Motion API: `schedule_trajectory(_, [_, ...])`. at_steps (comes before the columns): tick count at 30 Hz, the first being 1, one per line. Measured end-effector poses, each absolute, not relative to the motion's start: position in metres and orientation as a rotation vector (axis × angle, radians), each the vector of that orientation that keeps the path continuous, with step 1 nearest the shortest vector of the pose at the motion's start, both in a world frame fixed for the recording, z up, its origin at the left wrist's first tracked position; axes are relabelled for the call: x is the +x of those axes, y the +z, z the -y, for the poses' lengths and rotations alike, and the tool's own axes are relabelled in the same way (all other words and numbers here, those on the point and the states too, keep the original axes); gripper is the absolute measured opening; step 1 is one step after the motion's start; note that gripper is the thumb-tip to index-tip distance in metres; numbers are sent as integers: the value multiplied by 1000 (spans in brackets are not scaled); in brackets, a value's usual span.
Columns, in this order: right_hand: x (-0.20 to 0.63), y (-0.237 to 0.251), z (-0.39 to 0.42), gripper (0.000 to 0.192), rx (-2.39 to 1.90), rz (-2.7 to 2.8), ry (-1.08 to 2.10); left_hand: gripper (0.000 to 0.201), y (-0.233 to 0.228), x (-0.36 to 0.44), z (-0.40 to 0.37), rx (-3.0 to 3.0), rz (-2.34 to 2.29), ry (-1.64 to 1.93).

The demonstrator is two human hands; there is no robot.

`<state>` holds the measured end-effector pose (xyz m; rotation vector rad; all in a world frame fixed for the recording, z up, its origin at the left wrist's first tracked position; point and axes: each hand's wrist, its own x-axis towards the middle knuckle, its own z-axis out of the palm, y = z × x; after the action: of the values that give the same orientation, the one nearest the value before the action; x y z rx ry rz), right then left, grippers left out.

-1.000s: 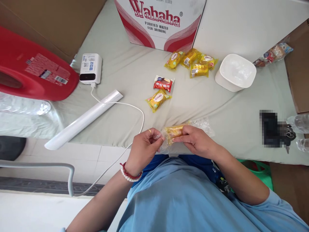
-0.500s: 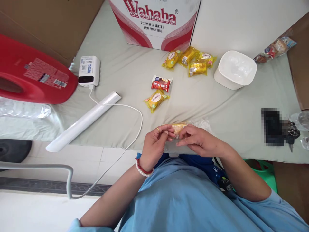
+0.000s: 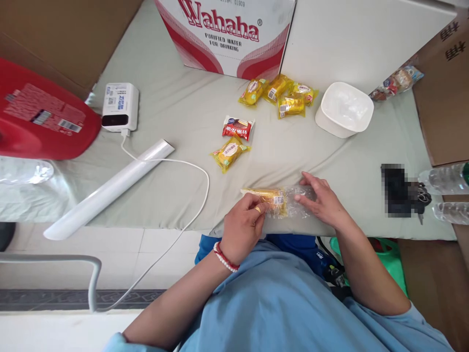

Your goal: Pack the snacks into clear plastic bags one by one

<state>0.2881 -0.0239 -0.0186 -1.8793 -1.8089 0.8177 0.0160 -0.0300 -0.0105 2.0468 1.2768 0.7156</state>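
A clear plastic bag (image 3: 295, 208) lies near the table's front edge, with a yellow-wrapped snack (image 3: 279, 199) in its left part. My left hand (image 3: 245, 222) is closed, thumb and fingers pinching the bag over the snack; the fingers cover part of it. At the bag's loose right end is my right hand (image 3: 324, 203), its fingers apart, the thumb at or just above the plastic. Farther back, another yellow snack packet (image 3: 230, 152) touches a red and white snack packet (image 3: 238, 128).
Several yellow packets (image 3: 291, 105) lie before the Wahaha carton (image 3: 227, 44). Right of them stands a white tub (image 3: 339, 122). A white cable (image 3: 205, 176) loops left, by a white bar (image 3: 110, 188) overhanging the edge. Keys (image 3: 421, 195) and bottles (image 3: 449, 178) are at right.
My right hand has moved right, away from the snack, and its fingers have spread. My left hand has turned over and closed on the bag. The view has shifted slightly.
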Motion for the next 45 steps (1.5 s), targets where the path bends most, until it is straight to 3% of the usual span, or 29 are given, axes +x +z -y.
schedule_trajectory(4, [287,-19,24,32,-1840,1909,983,29,-12,16,28,2127,-1288,697])
schedule_trajectory(12, [268,16,36,31,-1807,1487,1128,31,-16,22,31,2230,-1292,719])
schedule_trajectory(17, [221,41,28,14,-1813,1814,818,30,-16,25,30,2342,-1280,710])
schedule_trajectory(23, [179,29,13,16,-1795,2123,663,34,-19,26,31,2364,-1265,637])
schedule_trajectory(35, [189,10,13,20,-1664,2062,731,30,-9,4,16,1743,-1181,980])
schedule_trajectory(45, [189,8,17,22,-1620,1976,734,33,-6,15,1,2106,-1330,774])
